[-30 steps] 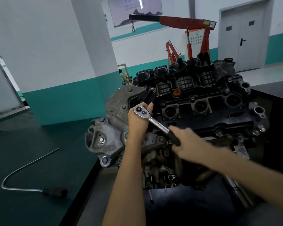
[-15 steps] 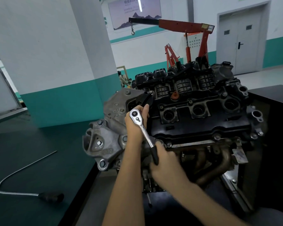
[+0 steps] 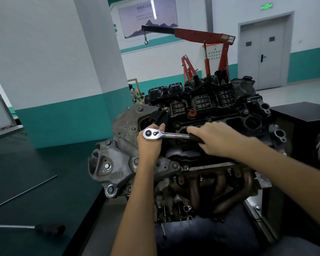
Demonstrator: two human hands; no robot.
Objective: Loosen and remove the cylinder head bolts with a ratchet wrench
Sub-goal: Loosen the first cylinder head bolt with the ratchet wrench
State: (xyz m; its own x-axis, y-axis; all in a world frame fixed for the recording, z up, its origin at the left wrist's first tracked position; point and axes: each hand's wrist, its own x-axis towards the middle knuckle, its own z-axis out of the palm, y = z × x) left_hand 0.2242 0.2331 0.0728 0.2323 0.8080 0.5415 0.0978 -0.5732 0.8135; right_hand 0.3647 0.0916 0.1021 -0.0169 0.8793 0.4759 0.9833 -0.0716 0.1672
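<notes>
Teal-banded white walls and a red engine hoist (image 3: 201,35) stand behind the engine (image 3: 115,163), which sits just beside our dark green table (image 3: 26,182). A bent rod with a black handle (image 3: 50,229) lies on that table, well apart from the work. We have the ratchet wrench (image 3: 166,135) at the near left corner of the black top cover (image 3: 211,115). Its round head is to the left and its long axis runs almost level to the right, the handle end dipping a little. Our left hand (image 3: 149,146) curls around the head from below. The bolt is hidden under the head and fingers, so we cannot tell how far out it stands. Our right hand (image 3: 218,140) is wrapped around the black grip at the far end. We judge the coming stroke belongs to the right hand, sweeping the handle about the head as pivot while the left keeps the socket square.
</notes>
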